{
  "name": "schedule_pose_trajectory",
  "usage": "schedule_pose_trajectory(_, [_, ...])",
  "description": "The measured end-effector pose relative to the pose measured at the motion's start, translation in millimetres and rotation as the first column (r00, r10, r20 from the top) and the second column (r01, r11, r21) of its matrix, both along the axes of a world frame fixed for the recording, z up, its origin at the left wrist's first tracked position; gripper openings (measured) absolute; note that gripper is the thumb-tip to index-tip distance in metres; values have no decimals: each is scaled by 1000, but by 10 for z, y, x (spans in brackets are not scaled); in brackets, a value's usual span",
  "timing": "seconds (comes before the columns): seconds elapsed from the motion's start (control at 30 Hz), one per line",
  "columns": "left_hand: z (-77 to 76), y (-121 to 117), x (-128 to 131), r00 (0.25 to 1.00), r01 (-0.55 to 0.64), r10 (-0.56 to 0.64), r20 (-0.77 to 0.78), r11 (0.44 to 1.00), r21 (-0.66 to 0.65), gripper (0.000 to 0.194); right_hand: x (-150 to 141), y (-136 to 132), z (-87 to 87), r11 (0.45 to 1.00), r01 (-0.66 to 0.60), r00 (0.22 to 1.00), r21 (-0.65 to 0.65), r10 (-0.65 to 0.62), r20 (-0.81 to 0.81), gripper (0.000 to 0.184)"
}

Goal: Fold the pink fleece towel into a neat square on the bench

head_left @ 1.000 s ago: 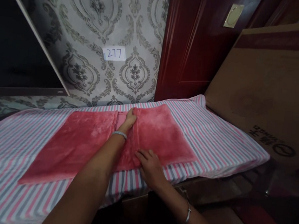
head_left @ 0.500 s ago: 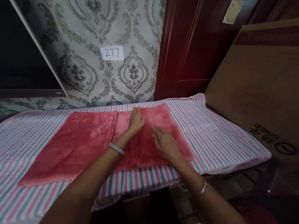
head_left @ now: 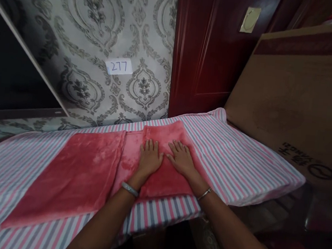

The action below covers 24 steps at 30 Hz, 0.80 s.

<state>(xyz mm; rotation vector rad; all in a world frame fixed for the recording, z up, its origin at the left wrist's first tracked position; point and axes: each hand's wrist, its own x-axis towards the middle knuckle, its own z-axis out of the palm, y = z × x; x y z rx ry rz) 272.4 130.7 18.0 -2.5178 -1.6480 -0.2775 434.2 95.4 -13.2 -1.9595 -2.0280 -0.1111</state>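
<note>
A plush red blanket (head_left: 82, 171) lies with both of its sides folded inward, leaving a narrow lighter strip between the two folded edges. On the right folded part, near its inner edge, my left hand (head_left: 150, 158) rests flat with fingers spread. Just to the right of it my right hand (head_left: 182, 159) also presses flat on the plush, fingers apart. Neither hand grips anything. Beneath the blanket is a striped pink, white and grey cloth (head_left: 239, 159).
Patterned wallpaper (head_left: 104, 28) with a paper label (head_left: 119, 66) reading 277 stands behind. At the left is a dark screen (head_left: 13, 59). A dark red door (head_left: 205, 46) and a large cardboard box (head_left: 292, 97) rise at the back right.
Both hands have flattened onto the right folded part, their fingers now spread. My left hand has come down from near the far edge. The view has shifted slightly.
</note>
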Motion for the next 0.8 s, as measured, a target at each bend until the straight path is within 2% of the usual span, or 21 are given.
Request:
schedule_pose_trajectory(0.1, [-14,13,1,1000,-1,1,6,1000,2,64,66,43,38,999,3,1000,-36,-3,16,61])
schedule_pose_trajectory(0.27, [-74,19,-2,1000,0,0,28,1000,6,65,392,33,123,968,152,988,-199,-149,34,65])
schedule_pose_trajectory(0.4, [-52,31,-32,998,7,-4,64,999,-42,65,526,47,226,943,156,987,-293,-158,17,62])
schedule_pose_trajectory(0.5, [106,113,-44,994,7,8,111,991,-134,60,482,180,404,962,140,989,-234,-147,-11,57])
schedule_pose_trajectory(0.57, [272,225,-21,989,-5,22,147,993,-116,55,406,340,552,979,120,992,-163,-125,-23,55])
schedule_pose_trajectory(0.67, [480,457,64,986,-13,21,163,999,-50,53,269,643,714,986,104,994,-131,-108,-21,55])
schedule_pose_trajectory(0.73, [501,612,123,990,20,-14,140,999,-42,56,196,832,728,990,84,996,-117,-84,0,55])
schedule_pose_trajectory(0.8, [408,732,157,994,49,-43,102,997,-58,59,161,975,653,993,41,999,-107,-38,31,55])
